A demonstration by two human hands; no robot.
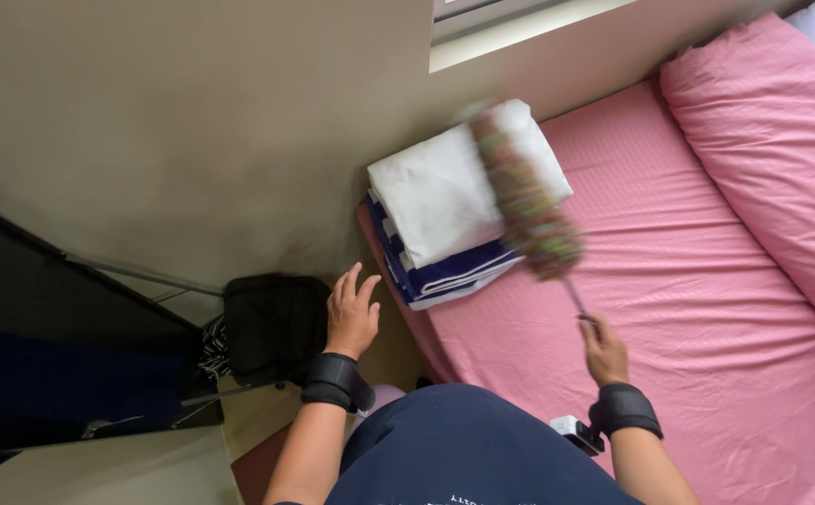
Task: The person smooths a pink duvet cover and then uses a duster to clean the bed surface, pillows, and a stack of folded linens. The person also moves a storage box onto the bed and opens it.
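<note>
My right hand [604,351] is shut on the thin handle of a fluffy multicoloured duster [523,194]. The duster's head is blurred and lies over a folded white blanket [445,192] stacked on folded blue-and-white bedding [445,273] at the corner of a bed with a pink sheet [669,281]. My left hand [350,315] hovers open, fingers spread, beside the bed's corner and close to a black bag [272,325]. Both wrists wear black bands.
A long pink pillow [782,150] lies along the bed's right side. A beige wall [192,122] with a window sill [520,33] runs behind the bed. A dark panel or screen [43,337] stands at the left, above the floor.
</note>
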